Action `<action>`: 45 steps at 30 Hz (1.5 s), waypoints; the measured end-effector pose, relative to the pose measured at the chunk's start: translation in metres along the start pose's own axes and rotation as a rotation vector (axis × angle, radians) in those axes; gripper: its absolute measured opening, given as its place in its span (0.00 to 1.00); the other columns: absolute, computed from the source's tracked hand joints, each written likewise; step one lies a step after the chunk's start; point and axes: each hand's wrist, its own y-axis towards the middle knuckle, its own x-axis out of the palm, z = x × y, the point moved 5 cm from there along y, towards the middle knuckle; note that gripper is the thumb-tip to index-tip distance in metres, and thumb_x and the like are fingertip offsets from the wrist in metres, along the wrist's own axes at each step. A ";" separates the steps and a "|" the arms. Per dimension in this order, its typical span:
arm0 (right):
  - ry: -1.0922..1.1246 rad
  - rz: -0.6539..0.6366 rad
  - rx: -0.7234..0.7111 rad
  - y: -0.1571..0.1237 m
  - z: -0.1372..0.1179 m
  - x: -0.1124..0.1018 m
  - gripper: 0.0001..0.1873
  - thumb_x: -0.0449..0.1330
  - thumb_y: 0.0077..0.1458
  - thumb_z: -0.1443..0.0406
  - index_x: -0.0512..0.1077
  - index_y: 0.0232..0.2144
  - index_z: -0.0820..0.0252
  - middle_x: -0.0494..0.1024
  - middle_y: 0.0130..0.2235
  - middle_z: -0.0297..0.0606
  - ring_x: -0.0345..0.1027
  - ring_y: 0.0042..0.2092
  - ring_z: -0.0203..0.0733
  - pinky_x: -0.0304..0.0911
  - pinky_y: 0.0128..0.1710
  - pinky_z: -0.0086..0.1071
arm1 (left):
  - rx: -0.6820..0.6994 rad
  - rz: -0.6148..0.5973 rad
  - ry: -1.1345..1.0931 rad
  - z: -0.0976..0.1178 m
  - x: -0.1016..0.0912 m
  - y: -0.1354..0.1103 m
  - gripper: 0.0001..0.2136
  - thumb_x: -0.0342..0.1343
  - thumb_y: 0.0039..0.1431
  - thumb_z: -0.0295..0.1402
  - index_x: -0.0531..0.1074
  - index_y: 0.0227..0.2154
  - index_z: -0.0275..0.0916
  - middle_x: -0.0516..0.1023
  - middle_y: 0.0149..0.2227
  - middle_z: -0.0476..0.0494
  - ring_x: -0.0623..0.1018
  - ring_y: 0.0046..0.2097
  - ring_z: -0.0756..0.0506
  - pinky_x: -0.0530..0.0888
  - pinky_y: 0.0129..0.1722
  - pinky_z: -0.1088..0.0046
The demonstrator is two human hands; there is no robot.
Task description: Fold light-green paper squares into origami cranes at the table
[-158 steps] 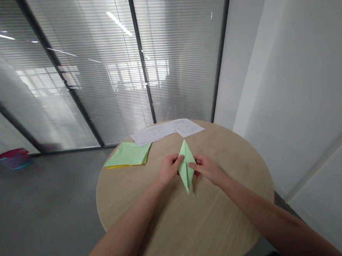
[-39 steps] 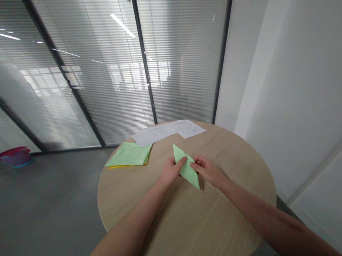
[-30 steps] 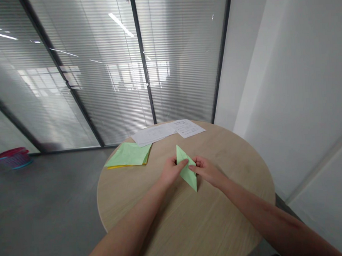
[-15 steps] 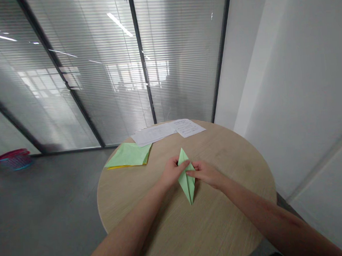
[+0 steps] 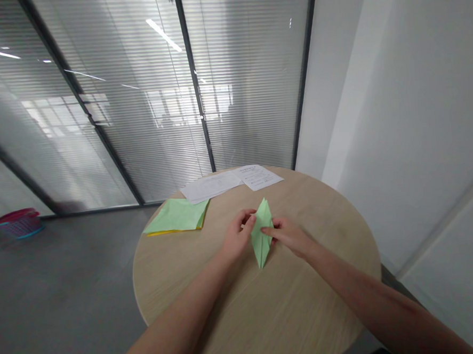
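Note:
A light green folded paper, a narrow diamond with a crease down its length, is held upright and slightly tilted above the table. My right hand grips its right edge, thumb across the front face and fingers behind. At the upper left edge is my left hand, its fingers curled and its thumb and forefinger tips against the paper. How firmly those tips pinch is hard to see. The paper's back is hidden from me.
On the round wooden table, green sheets with a yellow one beneath lie at the left. White printed sheets are at the far edge. A red and blue basket stands on the floor, and a white wall rises at right.
The folded paper has tipped, its top moving right and its lower point rising. My left thumb has drawn back from the middle of its face to the left edge; my right hand keeps its grip.

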 end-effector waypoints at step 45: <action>0.021 0.098 -0.004 -0.002 -0.009 -0.004 0.16 0.62 0.47 0.54 0.69 0.25 0.62 0.63 0.19 0.30 0.53 0.19 0.30 0.48 0.18 0.26 | -0.192 -0.223 -0.300 -0.007 0.010 0.000 0.21 0.61 0.50 0.40 0.61 0.43 0.38 0.70 0.26 0.53 0.70 0.24 0.53 0.65 0.20 0.80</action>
